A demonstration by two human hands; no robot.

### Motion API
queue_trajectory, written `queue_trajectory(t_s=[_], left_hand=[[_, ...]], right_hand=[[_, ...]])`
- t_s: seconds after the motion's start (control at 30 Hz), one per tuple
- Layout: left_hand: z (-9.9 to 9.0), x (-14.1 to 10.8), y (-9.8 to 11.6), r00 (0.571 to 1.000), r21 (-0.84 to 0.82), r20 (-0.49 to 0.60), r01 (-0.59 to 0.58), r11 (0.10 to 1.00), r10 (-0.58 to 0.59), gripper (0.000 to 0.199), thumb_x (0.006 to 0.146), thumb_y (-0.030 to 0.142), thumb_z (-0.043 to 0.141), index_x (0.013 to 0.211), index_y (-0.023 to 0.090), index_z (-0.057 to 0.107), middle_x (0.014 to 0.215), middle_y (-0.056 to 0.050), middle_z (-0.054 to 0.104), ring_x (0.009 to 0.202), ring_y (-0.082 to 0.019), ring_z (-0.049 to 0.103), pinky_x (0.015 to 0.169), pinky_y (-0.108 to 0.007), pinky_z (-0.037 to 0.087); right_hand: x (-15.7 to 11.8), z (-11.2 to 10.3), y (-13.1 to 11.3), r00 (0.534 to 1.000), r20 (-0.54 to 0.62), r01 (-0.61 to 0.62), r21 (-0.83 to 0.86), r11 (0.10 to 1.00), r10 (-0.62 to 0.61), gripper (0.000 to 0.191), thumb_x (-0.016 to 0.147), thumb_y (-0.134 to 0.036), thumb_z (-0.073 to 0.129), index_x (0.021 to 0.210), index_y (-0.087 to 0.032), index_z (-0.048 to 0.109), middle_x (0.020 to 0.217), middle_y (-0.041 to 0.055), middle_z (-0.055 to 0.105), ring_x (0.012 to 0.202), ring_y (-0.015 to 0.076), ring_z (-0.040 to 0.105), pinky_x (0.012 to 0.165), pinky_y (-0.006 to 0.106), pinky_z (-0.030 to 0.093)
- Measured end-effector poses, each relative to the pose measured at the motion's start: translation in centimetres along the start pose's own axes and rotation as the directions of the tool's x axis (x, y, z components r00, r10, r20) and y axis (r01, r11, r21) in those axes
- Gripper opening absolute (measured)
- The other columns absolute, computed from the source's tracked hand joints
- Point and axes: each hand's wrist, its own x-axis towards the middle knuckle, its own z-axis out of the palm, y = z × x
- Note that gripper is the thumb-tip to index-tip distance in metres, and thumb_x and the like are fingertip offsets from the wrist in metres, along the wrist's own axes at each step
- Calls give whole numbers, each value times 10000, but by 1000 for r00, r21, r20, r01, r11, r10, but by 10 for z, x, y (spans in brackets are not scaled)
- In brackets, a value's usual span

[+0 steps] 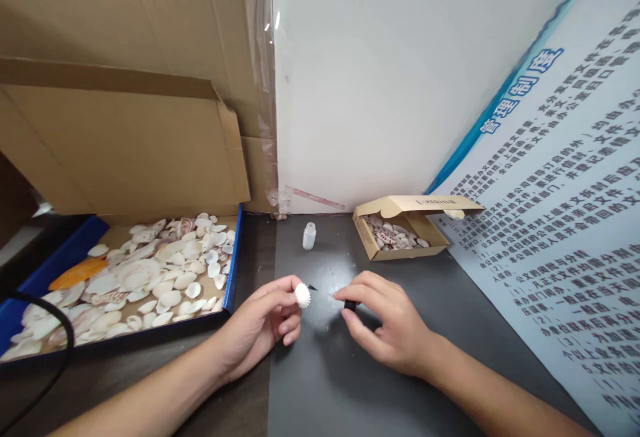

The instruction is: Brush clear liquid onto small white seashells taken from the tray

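My left hand [274,310] pinches a small white ribbed seashell [303,295] between thumb and fingertips, above the dark table. Opposite it, my right hand [385,320] grips a black bottle cap [351,304] between thumb and fingers. A dark pointed brush tip [313,288] shows close to the shell's right side. It lies roughly in line with the cap, but the stem between them is hard to make out. Whether the tip touches the shell I cannot tell. Behind the hands, a small translucent white bottle [309,236] stands upright, uncapped.
On the left, an open blue-edged cardboard box [231,277] holds many seashells [170,270]. A smaller brown box [400,252] with shells stands at the back right, its lid raised. A black cable [65,320] curves at far left. A printed poster [560,177] borders the right side.
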Motion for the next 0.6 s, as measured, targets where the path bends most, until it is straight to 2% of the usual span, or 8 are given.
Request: queue_trajectory(t_s=[0.1, 0.27, 0.43, 0.53, 0.6], left_hand=[[1, 0, 1, 1000, -9, 5, 14, 1000, -14, 93, 768, 199, 658, 769, 161, 573, 609, 54, 390, 496, -74, 303, 487, -215, 317], [3, 0, 3, 1000, -3, -3, 12, 1000, -12, 102, 768, 193, 653, 739, 161, 560, 615, 54, 387, 493, -73, 302, 484, -216, 323], [2, -1, 2, 1000, -13, 14, 11, 1000, -10, 53, 767, 156, 596, 737, 168, 554, 627, 49, 397, 492, -78, 317, 490, -219, 341], [1, 0, 2, 1000, -11, 22, 7, 1000, -6, 45, 767, 163, 577, 733, 167, 549, 619, 50, 384, 490, -80, 317, 490, -220, 343], [1, 0, 2, 1000, -7, 25, 5, 1000, -5, 42, 764, 168, 571, 729, 167, 547, 618, 49, 382, 490, -81, 316, 490, -221, 344]], right_hand=[[-1, 2, -1, 998, 2, 58, -3, 998, -58, 209, 902, -153, 549, 1087, -199, 634, 878, 68, 680, 726, 181, 638, 653, 291, 524], [1, 0, -4, 1000, 0, 18, -68, 998, -18, 129, 872, -160, 573, 972, -188, 649, 734, 42, 668, 629, 185, 595, 593, 300, 486], [0, 0, -6, 996, 23, 88, -41, 995, -87, 140, 889, -167, 585, 1016, -191, 639, 794, 54, 689, 670, 184, 617, 617, 296, 487], [0, 0, -6, 999, 35, 41, -86, 995, -38, 95, 881, -182, 576, 947, -198, 642, 712, 31, 646, 609, 174, 580, 579, 289, 464], [0, 0, -6, 999, 6, 35, -78, 996, -35, 116, 886, -175, 563, 969, -199, 640, 724, 30, 649, 614, 171, 591, 584, 284, 475]])
